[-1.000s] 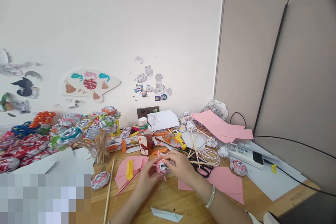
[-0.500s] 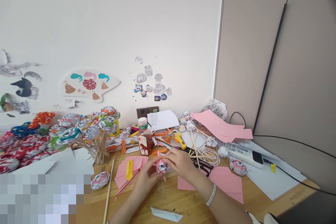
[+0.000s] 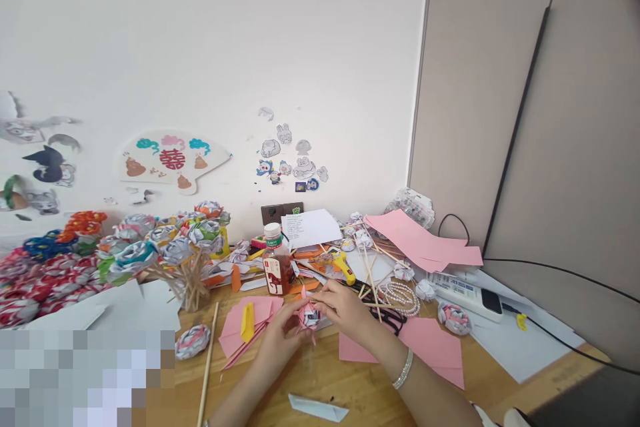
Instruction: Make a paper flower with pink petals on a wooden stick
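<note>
Both the left hand (image 3: 280,341) and right hand (image 3: 345,312) pinch a pink paper flower (image 3: 309,315) between their fingertips. A small bottle (image 3: 277,269) stands at its eleven o'clock.

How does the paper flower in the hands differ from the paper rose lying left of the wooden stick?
The paper flower is held between the left hand and right hand; the paper rose lies untouched on the table. The paper flower has pink points sticking out; the paper rose is round and compact. Both show pink, white and grey paper.
</note>
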### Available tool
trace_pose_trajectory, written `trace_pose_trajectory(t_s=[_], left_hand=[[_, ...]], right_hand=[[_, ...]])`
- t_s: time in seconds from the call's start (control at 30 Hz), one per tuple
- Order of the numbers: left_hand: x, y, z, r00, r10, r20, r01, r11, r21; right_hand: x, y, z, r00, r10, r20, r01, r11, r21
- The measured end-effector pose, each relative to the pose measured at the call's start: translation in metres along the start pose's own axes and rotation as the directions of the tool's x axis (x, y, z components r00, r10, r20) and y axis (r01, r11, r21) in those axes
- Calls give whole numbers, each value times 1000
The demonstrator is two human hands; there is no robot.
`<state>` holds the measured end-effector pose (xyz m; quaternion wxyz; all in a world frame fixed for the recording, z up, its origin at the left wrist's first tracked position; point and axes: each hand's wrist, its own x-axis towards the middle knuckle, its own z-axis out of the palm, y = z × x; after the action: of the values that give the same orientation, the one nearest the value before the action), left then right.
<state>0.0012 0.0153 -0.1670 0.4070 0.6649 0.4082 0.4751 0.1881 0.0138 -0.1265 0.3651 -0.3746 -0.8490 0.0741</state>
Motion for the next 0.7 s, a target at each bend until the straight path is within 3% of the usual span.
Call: trace_pose_trajectory(t_s=[0.37, 0.7], left_hand=[[0, 0, 0, 1000, 10, 1, -10, 1000, 16], [-1, 3, 1, 1000, 14, -26, -13, 999, 31]], right_hand=[[0, -2, -2, 998, 60, 11, -61, 990, 130], [1, 4, 4, 998, -51, -20, 51, 999, -8]])
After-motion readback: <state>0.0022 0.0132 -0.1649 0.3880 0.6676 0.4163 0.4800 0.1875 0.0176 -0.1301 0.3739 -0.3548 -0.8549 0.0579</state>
